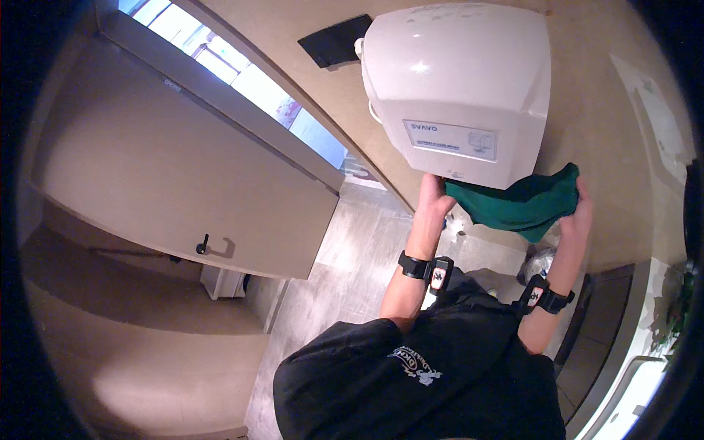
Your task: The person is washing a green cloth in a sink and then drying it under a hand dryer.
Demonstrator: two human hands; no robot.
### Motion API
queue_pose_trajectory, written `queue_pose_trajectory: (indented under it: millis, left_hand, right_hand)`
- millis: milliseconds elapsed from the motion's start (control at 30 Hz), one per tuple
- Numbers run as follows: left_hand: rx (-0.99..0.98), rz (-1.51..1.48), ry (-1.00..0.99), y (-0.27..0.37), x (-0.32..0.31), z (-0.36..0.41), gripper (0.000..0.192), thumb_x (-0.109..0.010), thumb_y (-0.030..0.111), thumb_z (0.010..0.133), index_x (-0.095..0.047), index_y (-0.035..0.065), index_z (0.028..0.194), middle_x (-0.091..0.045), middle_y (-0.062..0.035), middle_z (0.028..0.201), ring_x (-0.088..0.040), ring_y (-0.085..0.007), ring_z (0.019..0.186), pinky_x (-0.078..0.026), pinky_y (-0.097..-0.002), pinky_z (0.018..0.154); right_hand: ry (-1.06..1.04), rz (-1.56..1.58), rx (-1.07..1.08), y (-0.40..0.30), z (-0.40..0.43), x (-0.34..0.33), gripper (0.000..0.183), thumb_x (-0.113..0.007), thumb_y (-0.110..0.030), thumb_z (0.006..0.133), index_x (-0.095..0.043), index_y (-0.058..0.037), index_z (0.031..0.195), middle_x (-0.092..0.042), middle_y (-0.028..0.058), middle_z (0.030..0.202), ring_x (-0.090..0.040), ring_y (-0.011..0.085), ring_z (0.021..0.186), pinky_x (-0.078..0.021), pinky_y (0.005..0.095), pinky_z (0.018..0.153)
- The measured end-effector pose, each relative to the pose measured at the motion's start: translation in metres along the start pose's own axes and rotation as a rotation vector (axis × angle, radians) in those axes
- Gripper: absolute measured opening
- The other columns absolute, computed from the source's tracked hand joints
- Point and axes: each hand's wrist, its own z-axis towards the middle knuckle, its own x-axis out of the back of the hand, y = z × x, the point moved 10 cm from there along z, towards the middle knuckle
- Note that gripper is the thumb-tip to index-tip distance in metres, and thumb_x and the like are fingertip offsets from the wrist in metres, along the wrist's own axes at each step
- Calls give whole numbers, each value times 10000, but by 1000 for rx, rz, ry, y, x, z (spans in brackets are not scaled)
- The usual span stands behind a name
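A green cloth is stretched between my two hands, right under a white wall-mounted Svavo hand dryer. My left hand has hold of the cloth's left end, close to the dryer's bottom edge; its fingers are partly hidden there. The cloth's right end is in my right hand, a little beyond the dryer's lower right corner. The middle of the cloth sags, with one corner hanging down. Black bands with small devices are on both wrists.
To the left stands a brown door with a black handle, beside a doorway. A black panel is on the wall by the dryer. Shiny rounded objects stand low behind my arms. A white basin is at lower right.
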Motion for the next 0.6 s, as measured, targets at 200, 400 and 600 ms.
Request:
queue_pose_trajectory:
  millis: [200, 400, 600]
  left_hand:
    - [17, -7, 22, -1, 15, 4, 353, -461, 281, 770, -471, 37, 1025, -477, -97, 1056, -436, -238, 978, -344, -392, 849]
    - [2, 108, 146, 2, 12, 3, 341, -459, 282, 766, -481, 31, 996, -494, -109, 1017, -452, -252, 949, -348, -395, 847]
    - [5, 12, 130, 6, 10, 3, 290, -454, 213, 769, -497, 0, 962, -506, -136, 1006, -457, -265, 956, -341, -411, 859]
  right_hand:
    - [46, -46, 22, -5, -9, -4, 198, -436, -143, 777, -509, -29, 921, -553, 79, 871, -527, 197, 795, -417, 323, 734]
    - [47, 44, 40, -5, -6, -9, 168, -450, -152, 761, -523, -38, 862, -561, 75, 815, -536, 201, 730, -432, 323, 693]
    - [38, 63, 59, -5, -11, -16, 159, -439, -144, 786, -500, -26, 874, -551, 81, 822, -531, 187, 744, -433, 306, 705]
